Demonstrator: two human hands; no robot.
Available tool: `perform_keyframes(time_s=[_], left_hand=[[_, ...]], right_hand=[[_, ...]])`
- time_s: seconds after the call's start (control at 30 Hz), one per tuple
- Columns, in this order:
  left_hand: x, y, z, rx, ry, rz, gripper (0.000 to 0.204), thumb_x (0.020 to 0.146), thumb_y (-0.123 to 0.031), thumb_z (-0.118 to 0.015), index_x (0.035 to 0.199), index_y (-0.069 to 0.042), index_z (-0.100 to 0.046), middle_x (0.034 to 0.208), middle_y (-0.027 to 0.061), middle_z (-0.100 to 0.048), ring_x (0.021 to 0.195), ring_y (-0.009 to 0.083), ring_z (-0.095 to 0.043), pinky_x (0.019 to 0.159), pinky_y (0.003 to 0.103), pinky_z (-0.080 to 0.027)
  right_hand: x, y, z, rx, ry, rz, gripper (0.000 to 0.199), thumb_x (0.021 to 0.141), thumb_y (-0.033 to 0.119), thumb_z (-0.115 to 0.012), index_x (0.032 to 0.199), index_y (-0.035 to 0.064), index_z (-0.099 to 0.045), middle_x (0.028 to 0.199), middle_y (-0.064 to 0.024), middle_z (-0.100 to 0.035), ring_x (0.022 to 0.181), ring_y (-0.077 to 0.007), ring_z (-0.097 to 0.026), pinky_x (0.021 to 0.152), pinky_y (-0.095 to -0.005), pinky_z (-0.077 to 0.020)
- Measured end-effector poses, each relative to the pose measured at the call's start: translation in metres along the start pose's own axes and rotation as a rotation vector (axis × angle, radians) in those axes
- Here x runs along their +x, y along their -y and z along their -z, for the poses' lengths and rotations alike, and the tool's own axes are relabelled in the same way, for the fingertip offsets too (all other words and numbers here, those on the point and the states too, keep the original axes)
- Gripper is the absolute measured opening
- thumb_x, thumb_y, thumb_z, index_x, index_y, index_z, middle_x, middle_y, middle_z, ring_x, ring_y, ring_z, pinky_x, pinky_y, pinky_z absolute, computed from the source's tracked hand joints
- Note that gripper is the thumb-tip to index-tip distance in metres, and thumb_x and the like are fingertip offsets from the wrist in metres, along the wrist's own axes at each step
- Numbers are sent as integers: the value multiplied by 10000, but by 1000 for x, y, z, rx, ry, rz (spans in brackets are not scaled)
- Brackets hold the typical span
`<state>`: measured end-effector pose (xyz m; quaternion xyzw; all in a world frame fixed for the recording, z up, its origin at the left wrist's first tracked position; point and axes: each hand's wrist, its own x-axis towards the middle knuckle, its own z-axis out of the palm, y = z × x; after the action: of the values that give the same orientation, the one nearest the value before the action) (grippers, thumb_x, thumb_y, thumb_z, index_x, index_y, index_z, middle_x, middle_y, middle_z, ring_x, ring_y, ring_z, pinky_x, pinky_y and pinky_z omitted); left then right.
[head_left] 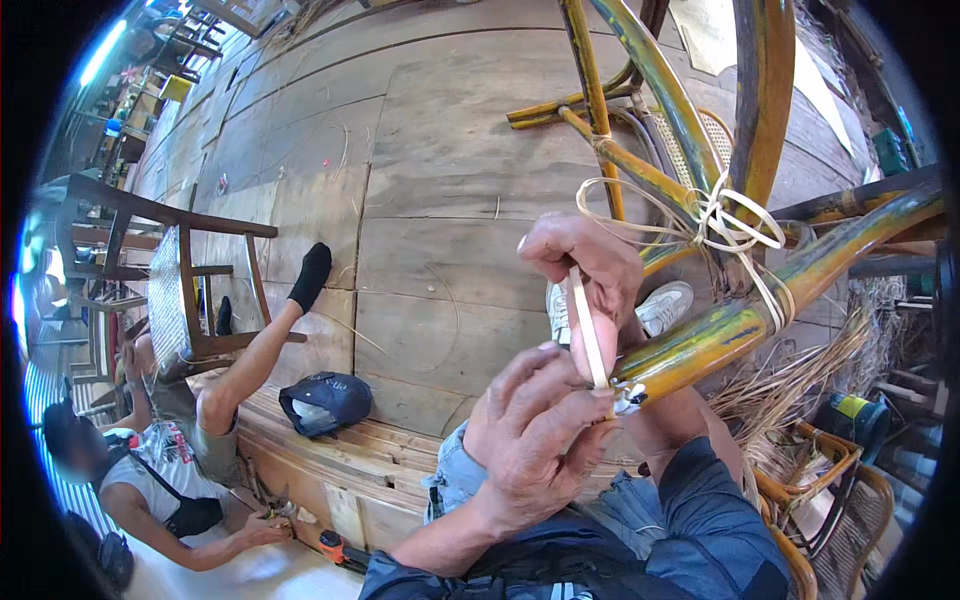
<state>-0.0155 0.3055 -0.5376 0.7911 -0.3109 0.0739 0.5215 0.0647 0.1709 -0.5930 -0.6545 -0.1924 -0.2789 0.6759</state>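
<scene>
Left hand [545, 430]: pinching pale strip [585, 325]
Right hand [600, 258]: curling around it
Wooden floor [450, 130]: lying littered
Chair [170, 295]: standing near person [165, 475]

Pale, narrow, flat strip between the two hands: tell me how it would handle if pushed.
The strip is probably light, being so thin. It likely bends readily: similar pale, thin loops wrap the glossy yellow-brown pole. Pushed endwise, it might buckle, being narrow.

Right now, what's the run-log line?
left hand pinches pale strip; right hand holds same strip; mottled pole ends beside left hand; looped binding farther along
</scene>
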Motion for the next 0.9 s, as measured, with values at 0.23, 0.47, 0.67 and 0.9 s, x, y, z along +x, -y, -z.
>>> perform_keyframes(time_s=[0.23, 0.47, 0.67, 0.9], left_hand=[[0, 2, 0, 35, 12, -39, 265, 697, -86, -699, 945, -65, -607, 932, 87, -614, 923, 294, -557, 808, 381, -412], [-1, 2, -6, 45, -62, -97, 253, 706, -59, -686, 943, -57, -596, 966, 110, -608, 945, 290, -555, 814, 392, -399], [-7, -1, -11, -33, -83, -78, 285, 718, -10, -648, 986, -44, -557, 998, 127, -594, 946, 303, -550, 834, 385, -394], [-5, 0, -11, 38, -130, -66, 231, 731, -42, -638, 946, -52, -556, 975, 100, -599, 943, 270, -530, 845, 383, -361]], right_hand=[[-24, -24, 11, -171, -66, -48, 854, 679, 761, -463, 1048, -7, -529, 777, -80, -516, 656, -152, -505, 570, -240, -397], [-117, 51, 26, -782, -17, -597, 295, 820, 113, -594, 1083, 6, -514, 962, -164, -576, 960, -293, -548, 766, -348, -451], [-62, 172, 17, -696, -173, -292, 122, 801, 106, -603, 894, 29, -618, 783, -121, -613, 761, -289, -591, 684, -332, -464], [26, 166, -20, -236, -65, -585, 341, 883, 191, -548, 1153, -10, -488, 727, -18, -551, 647, -83, -530, 559, -220, -419]])
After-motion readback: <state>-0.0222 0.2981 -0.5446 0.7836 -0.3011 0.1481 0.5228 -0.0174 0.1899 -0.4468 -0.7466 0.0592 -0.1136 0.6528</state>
